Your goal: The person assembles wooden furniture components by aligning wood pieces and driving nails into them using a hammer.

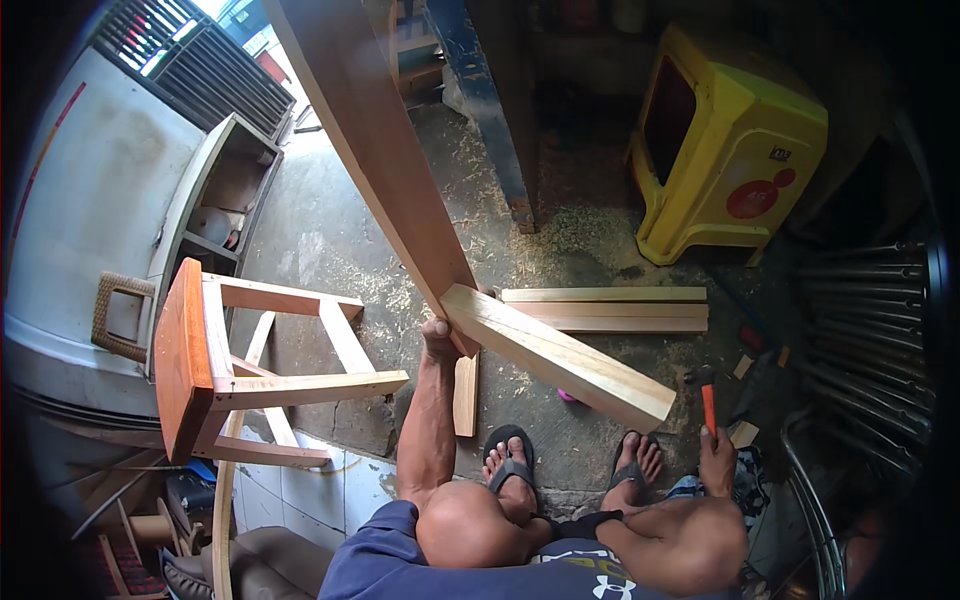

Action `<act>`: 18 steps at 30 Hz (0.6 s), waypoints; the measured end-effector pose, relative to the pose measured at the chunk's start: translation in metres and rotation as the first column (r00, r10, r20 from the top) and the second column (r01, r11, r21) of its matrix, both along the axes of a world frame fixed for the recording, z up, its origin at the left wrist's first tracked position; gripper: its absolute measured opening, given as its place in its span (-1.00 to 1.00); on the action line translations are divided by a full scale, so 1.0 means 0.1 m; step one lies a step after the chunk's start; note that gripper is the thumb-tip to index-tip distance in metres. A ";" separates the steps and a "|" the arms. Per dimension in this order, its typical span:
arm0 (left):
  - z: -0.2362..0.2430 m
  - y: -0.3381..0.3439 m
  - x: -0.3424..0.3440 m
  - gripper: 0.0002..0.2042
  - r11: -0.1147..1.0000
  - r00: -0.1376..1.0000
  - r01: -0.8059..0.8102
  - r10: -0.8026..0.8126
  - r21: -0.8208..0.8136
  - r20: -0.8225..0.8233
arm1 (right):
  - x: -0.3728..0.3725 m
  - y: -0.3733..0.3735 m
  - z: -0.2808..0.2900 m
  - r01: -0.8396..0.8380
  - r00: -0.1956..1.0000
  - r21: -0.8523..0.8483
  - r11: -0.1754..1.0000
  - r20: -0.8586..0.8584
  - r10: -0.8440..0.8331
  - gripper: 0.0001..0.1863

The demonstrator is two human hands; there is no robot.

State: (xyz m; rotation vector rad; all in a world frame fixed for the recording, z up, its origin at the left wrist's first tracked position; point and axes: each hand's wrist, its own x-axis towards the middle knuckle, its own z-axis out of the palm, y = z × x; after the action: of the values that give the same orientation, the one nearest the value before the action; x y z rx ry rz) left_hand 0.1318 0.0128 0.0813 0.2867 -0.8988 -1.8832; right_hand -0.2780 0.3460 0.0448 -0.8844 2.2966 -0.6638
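My left hand (437, 338) is closed around the lower end of a long wooden beam (385, 160), which slants up and away to the top of the view. At that end a shorter squared timber (560, 352) meets the beam at an angle and points toward my right knee. How the two pieces are fixed is hidden. In my right hand (716, 462) is a hammer (708, 400) with an orange handle and a dark head. It is held upright beside my right foot, apart from the timber's free end.
On the left a wooden stool (290, 390) with an orange-brown seat lies on its side. Planks (610, 318) and a short wood block (466, 395) lie on the shaving-strewn floor. A yellow plastic stool (740, 150) stands far right, above stacked metal tubes (860, 330).
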 end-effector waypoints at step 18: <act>-0.01 0.15 -0.26 -0.20 0.986 0.986 0.165 -0.165 -0.035 0.017 | 0.60 -1.38 1.68 -0.240 0.274 -0.407 0.881 0.843 0.464 -0.17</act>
State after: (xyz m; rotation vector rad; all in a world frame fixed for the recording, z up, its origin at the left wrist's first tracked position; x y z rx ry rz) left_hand 0.1062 0.0281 0.0802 0.2085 -0.9912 -2.0165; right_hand -0.2177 0.2076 0.2125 -0.7553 0.9230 -0.8876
